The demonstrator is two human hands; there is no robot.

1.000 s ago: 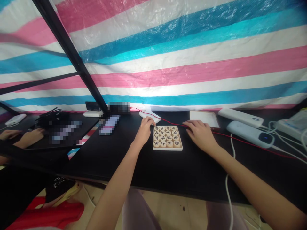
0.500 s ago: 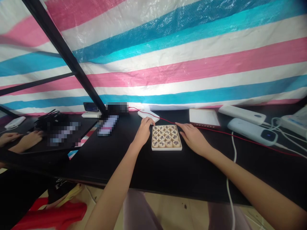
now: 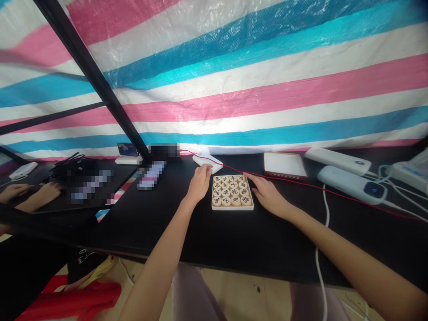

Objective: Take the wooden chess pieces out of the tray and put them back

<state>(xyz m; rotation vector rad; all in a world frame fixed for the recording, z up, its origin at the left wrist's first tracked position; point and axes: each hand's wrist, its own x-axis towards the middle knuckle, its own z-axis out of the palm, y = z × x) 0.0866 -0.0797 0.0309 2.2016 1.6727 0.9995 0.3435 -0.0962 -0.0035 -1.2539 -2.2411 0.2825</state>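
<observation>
Head view: square pale tray (image 3: 232,207) holds 16 round inscribed discs (image 3: 230,192).

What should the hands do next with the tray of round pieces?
Probably grip the tray by its two sides: the left hand is at its far left corner, the right hand lies along its right edge, and the pieces fill it.

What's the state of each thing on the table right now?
Piece tray: flat on table, full.
Pieces: sixteen, four by four, marked faces up.
Left hand: open, at tray's far-left corner, holding nothing.
Right hand: open, fingers flat at tray's right side.
Grey power bank: cabled, display lit.
Phone: screen lit.
</observation>
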